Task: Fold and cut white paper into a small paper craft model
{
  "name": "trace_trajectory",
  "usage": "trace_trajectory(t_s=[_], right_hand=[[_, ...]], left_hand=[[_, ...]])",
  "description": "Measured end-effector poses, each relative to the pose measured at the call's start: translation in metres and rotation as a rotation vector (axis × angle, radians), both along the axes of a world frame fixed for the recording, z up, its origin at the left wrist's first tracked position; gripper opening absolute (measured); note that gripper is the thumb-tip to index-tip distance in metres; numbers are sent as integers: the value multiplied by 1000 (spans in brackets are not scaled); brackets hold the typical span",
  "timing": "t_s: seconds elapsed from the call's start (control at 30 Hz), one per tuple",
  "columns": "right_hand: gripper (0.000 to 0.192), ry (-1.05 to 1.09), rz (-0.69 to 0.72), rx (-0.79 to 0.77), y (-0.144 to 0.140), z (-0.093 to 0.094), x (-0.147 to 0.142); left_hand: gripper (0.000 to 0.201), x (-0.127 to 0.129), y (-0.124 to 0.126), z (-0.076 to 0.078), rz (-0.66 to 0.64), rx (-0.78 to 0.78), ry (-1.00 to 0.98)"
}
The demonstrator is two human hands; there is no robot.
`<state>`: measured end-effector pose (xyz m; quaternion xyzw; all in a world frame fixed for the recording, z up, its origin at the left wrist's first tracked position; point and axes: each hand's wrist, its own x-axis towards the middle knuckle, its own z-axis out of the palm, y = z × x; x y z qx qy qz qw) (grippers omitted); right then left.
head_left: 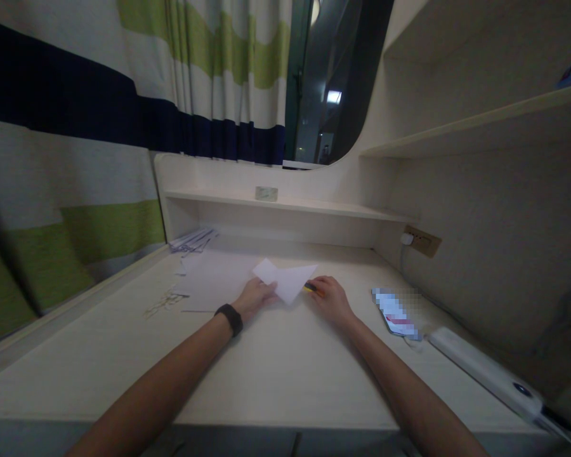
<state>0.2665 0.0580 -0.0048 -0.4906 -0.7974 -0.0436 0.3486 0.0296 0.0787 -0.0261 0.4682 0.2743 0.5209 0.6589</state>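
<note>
A striped curtain (99,127) in white, green and dark blue fills the upper left of the frame, hanging beside a pale wooden desk (276,381) that spans the lower half. Toward the back left of the desk lies a small stack of papers (193,240), and just in front of it are a few faint loose sheets. The left hand (255,297), with a black wristband (229,318) on its wrist, sits just left of centre, its fingers curled onto the near left edge of a folded white paper (285,279) and pinching it against the desk. The folded paper lies at the centre of the frame, between the two hands, with one pointed corner raised toward the back. Touching its right edge, the right hand (330,297) is closed around a yellow pen (310,289), whose tip pokes out toward the paper. Behind the hands a low shelf (285,204) runs across the desk's back. To the right of centre a phone (396,314) lies flat, its screen blurred, and a wall socket (422,241) sits above it. At the lower right rests a white power bank (485,371).
</note>
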Motion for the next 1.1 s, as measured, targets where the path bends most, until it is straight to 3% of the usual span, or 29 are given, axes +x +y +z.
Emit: trace_trajectory(t_s=[0.57,0.73,0.87,1.1], right_hand=[[27,23,65,-32,-16,-6,-27],[50,77,140,-64,-19,-6,-27],[65,-1,198,-108,-23,-4,-29],[46,-149,14,-119,-30,-4,-36]], left_hand=[[34,5,2,2,152,32,-77],[34,6,1,5,135,25,-113],[32,9,-3,7,118,25,-102],[26,12,-12,14,65,20,-60]])
